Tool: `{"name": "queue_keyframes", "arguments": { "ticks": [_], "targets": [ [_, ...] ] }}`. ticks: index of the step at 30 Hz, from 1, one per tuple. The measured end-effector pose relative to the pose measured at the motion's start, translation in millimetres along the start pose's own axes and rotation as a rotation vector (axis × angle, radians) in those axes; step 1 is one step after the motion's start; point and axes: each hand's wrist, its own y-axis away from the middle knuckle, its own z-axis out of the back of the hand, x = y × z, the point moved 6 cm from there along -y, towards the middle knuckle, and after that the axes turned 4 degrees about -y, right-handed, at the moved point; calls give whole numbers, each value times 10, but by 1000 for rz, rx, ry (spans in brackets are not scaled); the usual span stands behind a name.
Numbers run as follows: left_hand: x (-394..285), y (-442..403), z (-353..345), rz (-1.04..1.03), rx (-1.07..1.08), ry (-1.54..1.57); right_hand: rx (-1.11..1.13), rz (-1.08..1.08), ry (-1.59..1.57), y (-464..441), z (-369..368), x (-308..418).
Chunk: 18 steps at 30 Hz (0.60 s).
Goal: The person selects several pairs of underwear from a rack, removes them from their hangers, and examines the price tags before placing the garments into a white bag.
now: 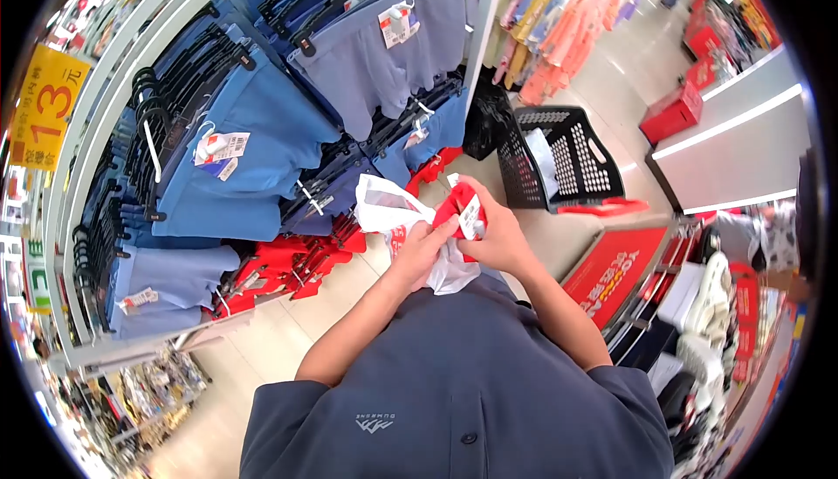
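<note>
Close in front of my chest, my two hands meet over a bundle of red and white. My right hand (497,233) is closed on a red cloth item (445,207) that has a white printed tag (470,215). My left hand (419,255) pinches beside it, fingers wrapped round a white plastic bag (384,204) with red print. Part of the bag hangs below the hands against my shirt. The red item is bunched up, so its full shape is hidden.
Racks of blue boxer shorts (253,121) on black hangers rise ahead and left, with red underwear (305,261) hung below. A black shopping basket (563,160) with a red handle stands on the floor. To the right are a red sign (615,270) and stacked goods.
</note>
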Motion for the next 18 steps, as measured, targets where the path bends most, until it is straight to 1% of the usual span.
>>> {"name": "queue_keyframes", "arguments": {
  "ticks": [1, 2, 3, 4, 6, 7, 8, 9, 10, 11, 12, 13, 14, 15, 16, 17, 18],
  "targets": [
    [-135, -50, -176, -105, -50, 6, 10, -40, -137, -67, 118, -140],
    [-144, -129, -212, -120, -75, 11, 20, -87, -276, -129, 221, -306],
    [-138, -179, -208, -122, -114, 7, -21, -47, -313, -202, 304, -515],
    [-116, -232, -210, -120, -155, 1, 74, -195, -546, -252, 346, -675],
    [-30, -374, -254, -151, -187, 5, 202, -450, -1037, -262, 497, -774],
    [16, -423, -269, -189, -216, -13, 245, -437, -1201, -293, 567, -822],
    [65, -456, -299, -227, -249, -27, 285, -459, -1200, -320, 579, -848],
    [103, -500, -343, -244, -297, -28, 381, -439, -1189, -333, 565, -801],
    [213, -540, -331, -200, -392, -37, 477, -417, -1180, -321, 542, -771],
    [301, -565, -371, -126, -405, -86, 530, -442, -1060, -308, 456, -913],
    [350, -596, -414, -55, -411, -139, 562, -442, -1058, -311, 405, -947],
    [319, -562, -453, 2, -566, -230, 547, -532, -1058, -299, 347, -1002],
    [343, -571, -430, -9, -583, -230, 525, -623, -1058, -291, 316, -1047],
    [345, -578, -414, -68, -578, -202, 550, -678, -1042, -282, 345, -1019],
    [350, -573, -412, -123, -567, -173, 560, -676, -1043, -269, 385, -957],
    [377, -548, -400, -126, -574, -170, 578, -674, -1055, -243, 419, -884],
    [354, -497, -411, -88, -616, -103, 596, -670, -1063, -226, 440, -839]
  ]
}}
